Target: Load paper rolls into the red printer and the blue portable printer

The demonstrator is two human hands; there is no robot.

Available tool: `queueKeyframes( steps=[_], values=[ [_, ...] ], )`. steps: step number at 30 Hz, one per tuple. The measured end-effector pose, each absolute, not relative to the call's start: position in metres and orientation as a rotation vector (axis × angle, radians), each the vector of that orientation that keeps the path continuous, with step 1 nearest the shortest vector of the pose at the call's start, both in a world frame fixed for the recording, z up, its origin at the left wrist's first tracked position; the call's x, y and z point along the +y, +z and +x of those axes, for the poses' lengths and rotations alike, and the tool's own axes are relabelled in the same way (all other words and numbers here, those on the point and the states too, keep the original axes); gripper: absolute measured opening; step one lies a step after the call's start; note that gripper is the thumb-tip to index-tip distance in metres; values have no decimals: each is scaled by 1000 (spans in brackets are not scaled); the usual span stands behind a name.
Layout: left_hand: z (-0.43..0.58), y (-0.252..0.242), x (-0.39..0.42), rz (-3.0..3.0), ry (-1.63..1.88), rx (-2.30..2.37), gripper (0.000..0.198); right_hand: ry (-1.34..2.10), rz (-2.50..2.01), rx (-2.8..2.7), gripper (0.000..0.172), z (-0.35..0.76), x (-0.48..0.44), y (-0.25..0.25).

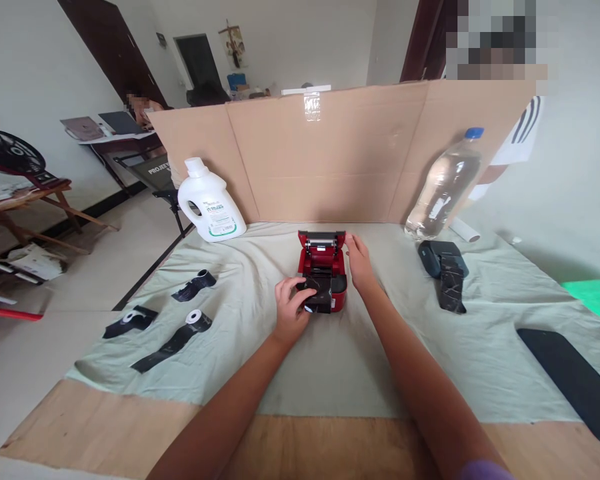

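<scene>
A small red printer [336, 269] stands open in the middle of the cloth-covered table, its lid tipped back. My left hand [290, 308] is closed on a black paper roll [316, 295] at the printer's front opening. My right hand [359, 261] rests against the printer's right side, its fingers curled round the casing by the lid.
Three black paper rolls [198, 320] [130, 319] [200, 279] lie partly unrolled at the left. A white jug [209, 202] and a clear bottle [445, 185] stand before a cardboard screen [330, 153]. A dark printer [443, 261] and a black phone [570, 379] lie right. Another person stands behind the screen.
</scene>
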State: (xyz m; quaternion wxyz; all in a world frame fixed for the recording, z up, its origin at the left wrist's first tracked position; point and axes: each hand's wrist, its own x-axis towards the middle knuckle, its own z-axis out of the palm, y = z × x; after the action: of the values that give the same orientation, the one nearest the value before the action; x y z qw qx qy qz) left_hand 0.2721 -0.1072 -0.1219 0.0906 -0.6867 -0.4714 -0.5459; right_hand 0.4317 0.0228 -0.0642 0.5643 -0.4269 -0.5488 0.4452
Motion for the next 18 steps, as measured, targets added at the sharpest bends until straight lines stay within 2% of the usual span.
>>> queueKeyframes(
  steps=[4,9,12,18],
  values=[
    [273,-121,-109,-2033,-1610,-1409,26,964,-1040,-1358,24,445,7,-79],
    [272,-121,-107,-2044,-1575,-1439,27,1198,-903,-1272,51,445,-4,-98],
    [269,-122,-102,-2029,-1616,-1508,32,1259,-809,-1236,55,441,-4,-106],
    [263,-117,-97,-2010,-1609,-1665,59,1246,-826,-1271,61,443,-2,-113]
  ],
)
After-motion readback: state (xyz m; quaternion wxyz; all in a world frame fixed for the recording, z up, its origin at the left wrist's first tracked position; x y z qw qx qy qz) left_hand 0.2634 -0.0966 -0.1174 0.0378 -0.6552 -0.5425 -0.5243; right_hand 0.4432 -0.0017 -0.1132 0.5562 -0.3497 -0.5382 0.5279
